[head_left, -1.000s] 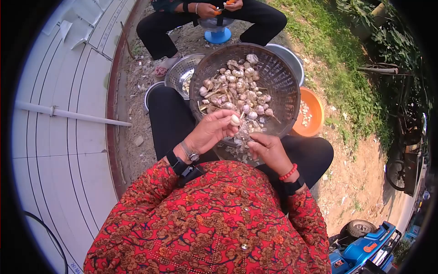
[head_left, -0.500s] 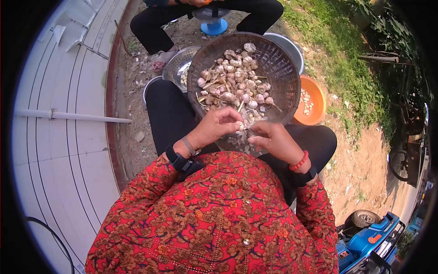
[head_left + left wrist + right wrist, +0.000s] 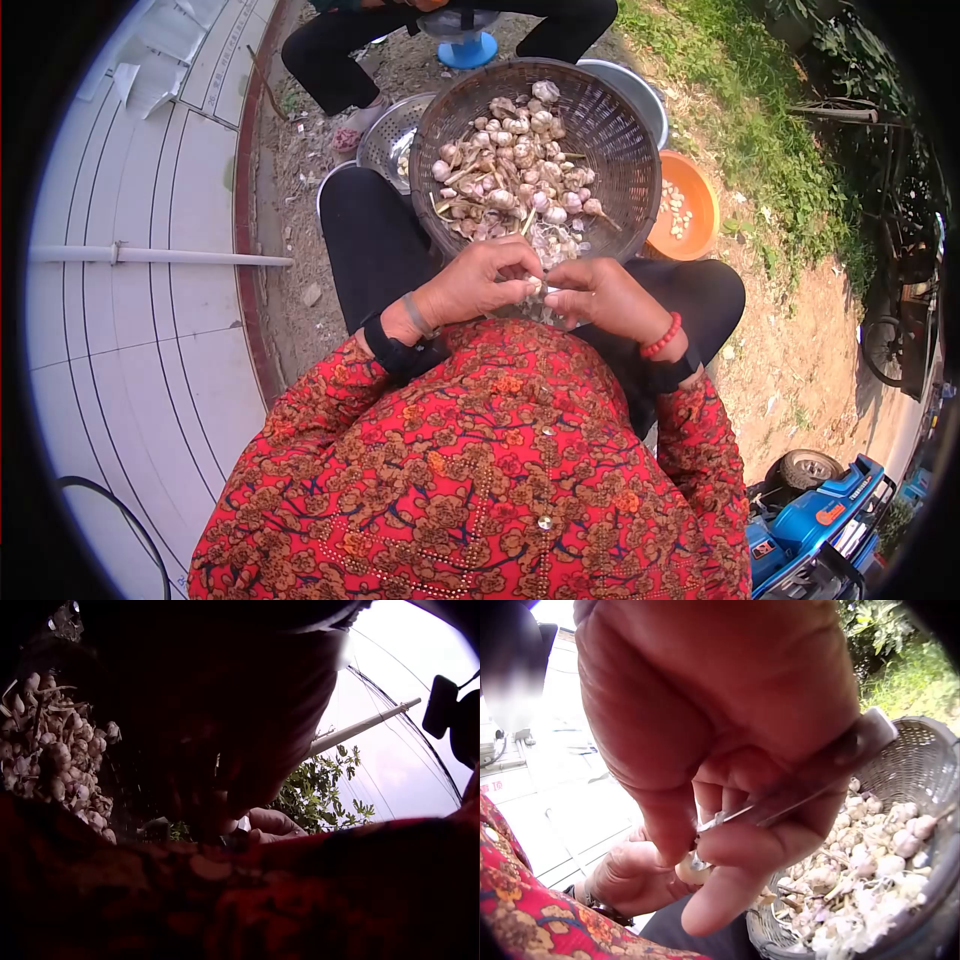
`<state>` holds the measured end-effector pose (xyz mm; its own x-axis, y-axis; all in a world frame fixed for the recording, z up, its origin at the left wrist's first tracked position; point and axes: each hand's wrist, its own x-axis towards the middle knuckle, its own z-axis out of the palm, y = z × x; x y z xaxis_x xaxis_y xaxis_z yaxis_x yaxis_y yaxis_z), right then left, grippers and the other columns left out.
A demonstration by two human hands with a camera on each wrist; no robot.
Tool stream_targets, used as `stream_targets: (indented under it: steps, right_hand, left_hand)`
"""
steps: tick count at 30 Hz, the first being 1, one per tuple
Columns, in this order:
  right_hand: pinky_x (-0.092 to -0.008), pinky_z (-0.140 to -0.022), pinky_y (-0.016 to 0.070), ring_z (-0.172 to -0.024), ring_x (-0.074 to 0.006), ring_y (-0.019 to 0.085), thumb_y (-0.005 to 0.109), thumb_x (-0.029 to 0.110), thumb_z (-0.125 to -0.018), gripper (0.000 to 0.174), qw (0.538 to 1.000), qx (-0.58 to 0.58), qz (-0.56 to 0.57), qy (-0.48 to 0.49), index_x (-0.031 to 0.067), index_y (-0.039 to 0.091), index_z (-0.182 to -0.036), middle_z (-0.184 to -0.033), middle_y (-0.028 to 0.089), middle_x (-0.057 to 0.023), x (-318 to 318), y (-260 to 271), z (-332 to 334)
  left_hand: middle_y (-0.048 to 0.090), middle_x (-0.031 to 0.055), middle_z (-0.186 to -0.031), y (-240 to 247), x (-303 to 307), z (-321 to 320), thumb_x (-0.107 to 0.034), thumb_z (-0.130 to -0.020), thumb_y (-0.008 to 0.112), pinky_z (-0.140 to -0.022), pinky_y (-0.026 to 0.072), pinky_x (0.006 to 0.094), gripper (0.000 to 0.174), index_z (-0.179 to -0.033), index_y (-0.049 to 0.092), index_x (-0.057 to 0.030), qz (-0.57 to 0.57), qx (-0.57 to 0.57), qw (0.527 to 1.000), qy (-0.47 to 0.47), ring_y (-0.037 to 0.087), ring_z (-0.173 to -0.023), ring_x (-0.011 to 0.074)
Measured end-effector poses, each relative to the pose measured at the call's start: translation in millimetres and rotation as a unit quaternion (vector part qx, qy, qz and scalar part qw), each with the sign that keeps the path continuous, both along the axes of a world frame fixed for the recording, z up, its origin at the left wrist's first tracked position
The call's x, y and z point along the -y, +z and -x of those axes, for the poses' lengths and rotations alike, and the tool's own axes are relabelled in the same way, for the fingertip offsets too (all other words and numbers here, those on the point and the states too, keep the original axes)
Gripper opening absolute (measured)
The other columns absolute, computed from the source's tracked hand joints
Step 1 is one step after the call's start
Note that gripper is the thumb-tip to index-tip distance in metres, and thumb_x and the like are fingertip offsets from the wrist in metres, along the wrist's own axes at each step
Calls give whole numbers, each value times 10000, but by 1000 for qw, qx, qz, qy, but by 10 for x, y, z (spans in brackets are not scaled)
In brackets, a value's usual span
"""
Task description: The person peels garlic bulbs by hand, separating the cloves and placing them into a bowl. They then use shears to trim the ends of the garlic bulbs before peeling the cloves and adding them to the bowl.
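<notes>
Low in front of the body, my left hand (image 3: 480, 280) pinches a pale garlic clove (image 3: 692, 870) between thumb and fingers. My right hand (image 3: 618, 300) grips a small knife (image 3: 840, 759) with a dark handle inside its curled fingers. The knife's thin blade points at the clove, and the right thumb presses close beside it. Both sets of fingertips meet just over the near rim of a dark woven basket (image 3: 625, 125). Whole garlic bulbs (image 3: 520, 150), stalks and papery skins lie inside the basket. The left wrist view is mostly dark, the left hand filling its middle.
An orange bowl (image 3: 708, 205) with peeled cloves stands right of the basket. A metal colander (image 3: 385, 135) sits to its left, a metal basin (image 3: 640, 85) behind. Another person (image 3: 345, 55) sits opposite near a blue stool (image 3: 468, 50). A white tiled wall (image 3: 130, 300) runs along the left.
Both hands have drawn in toward the body and closer together at the clove. The clove, plain to see earlier in the left fingertips, is now mostly covered by fingers. The head view has shifted slightly.
</notes>
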<state>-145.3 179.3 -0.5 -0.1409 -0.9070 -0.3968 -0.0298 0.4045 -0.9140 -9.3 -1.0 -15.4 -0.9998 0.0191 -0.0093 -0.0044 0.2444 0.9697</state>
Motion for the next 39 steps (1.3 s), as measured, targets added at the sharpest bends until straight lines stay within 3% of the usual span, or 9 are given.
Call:
stream_targets:
  steps: [5, 8, 11, 14, 20, 25, 29, 35, 39]
  right_hand:
    - [-250, -517, 469, -567, -95, 601, 645, 104, -865, 198, 1000, 25, 9, 2, -40, 620, -999, -721, 633, -52, -2, 6, 17]
    - [-219, -554, 474, -621, -74, 594, 644, 134, -879, 263, 999, 17, -16, 39, -18, 621, -1093, -818, 655, -31, 1, 64, 47]
    - [-216, -542, 461, -618, -72, 594, 648, 151, -878, 275, 999, 28, -19, 36, -11, 627, -1099, -805, 655, -25, 1, 63, 43]
    - [-234, -528, 488, -585, -77, 585, 638, 98, -874, 198, 999, 27, -9, 24, -42, 626, -1014, -730, 619, -27, 9, 102, 17]
    - [-233, -526, 495, -586, -73, 584, 636, 79, -872, 195, 999, 39, -16, 25, -37, 643, -1028, -717, 611, -20, 13, 66, 29]
    - [-211, -517, 471, -579, -69, 588, 610, 89, -889, 187, 997, 70, 16, -39, -27, 651, -1029, -713, 624, -16, -5, -42, -23]
    - [-185, -512, 439, -591, -62, 598, 599, 109, -897, 196, 991, 91, -8, -95, -19, 651, -1036, -728, 649, -21, -43, -102, -33]
    - [-181, -513, 434, -599, -59, 603, 604, 108, -892, 206, 982, 132, 23, -132, -12, 642, -1055, -749, 663, -28, -93, -157, -5]
    - [-194, -523, 453, -601, -68, 606, 615, 105, -883, 220, 986, 129, -7, -104, -22, 632, -1063, -739, 649, -25, -133, -243, -35]
  left_hand:
    - [562, 25, -938, -2, 2, -21, -106, -838, 644, -731, 458, 252, 131, -936, 624, -21, -58, 44, 997, -7, 532, -856, 114]
    - [554, 12, -958, -19, 5, -29, -114, -850, 645, -717, 461, 232, 140, -958, 625, -26, -91, 55, 994, -12, 523, -856, 82]
    - [554, 10, -952, 5, -6, -30, -121, -854, 647, -719, 459, 235, 150, -966, 622, -24, -106, 69, 992, -13, 522, -852, 80]
    - [553, 3, -954, -27, -2, -42, -120, -859, 645, -721, 456, 231, 146, -971, 620, -30, -109, 64, 992, -12, 523, -848, 75]
    - [560, -9, -946, -57, 26, -41, -107, -870, 632, -732, 454, 222, 126, -977, 612, -42, -114, 108, 987, -18, 531, -838, 59]
    - [597, 23, -927, -210, 37, -31, -92, -895, 588, -723, 494, 247, 98, -966, 588, -26, -273, 131, 953, 22, 580, -807, 82]
    - [609, 43, -923, -233, 101, -15, -106, -912, 552, -710, 526, 259, 119, -1002, 562, -30, -428, 154, 887, 81, 609, -764, 112]
    - [604, 52, -924, -241, 116, -20, -120, -919, 518, -676, 522, 251, 146, -1045, 534, -46, -478, 154, 861, 83, 606, -753, 115]
    - [599, 53, -927, -305, 118, -35, -128, -914, 519, -670, 517, 251, 150, -1043, 529, -53, -509, 142, 844, 89, 604, -753, 115]
